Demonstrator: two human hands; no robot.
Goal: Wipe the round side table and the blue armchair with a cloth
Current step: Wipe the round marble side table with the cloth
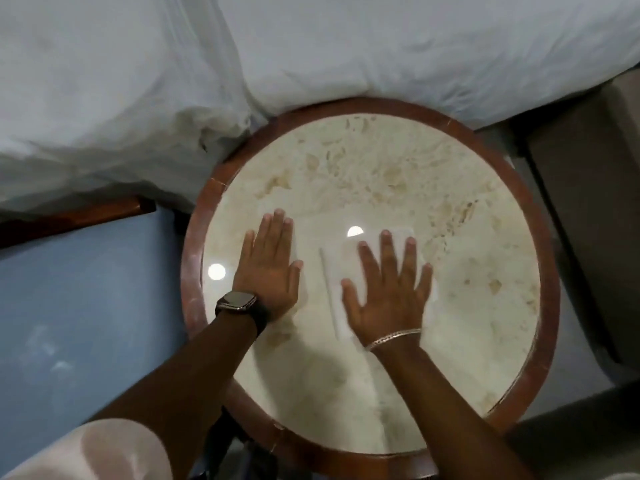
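Hands flat on the desk

I've got both hands spread open: left hand [268,271] palm-down on the round desk [398,168], right hand [389,292] pressing the white cloth [334,271] near its middle. Blue armchair [86,289] sits just left, white bed [311,46] behind.

A bedroom: white bedding [311,46] beside a round side table [540,209]

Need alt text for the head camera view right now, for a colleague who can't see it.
Two bare hands press flat on a round side table: the right hand on a white cloth, the left hand beside it. White bedding touches the table's far edge; a blue armchair sits to the left.
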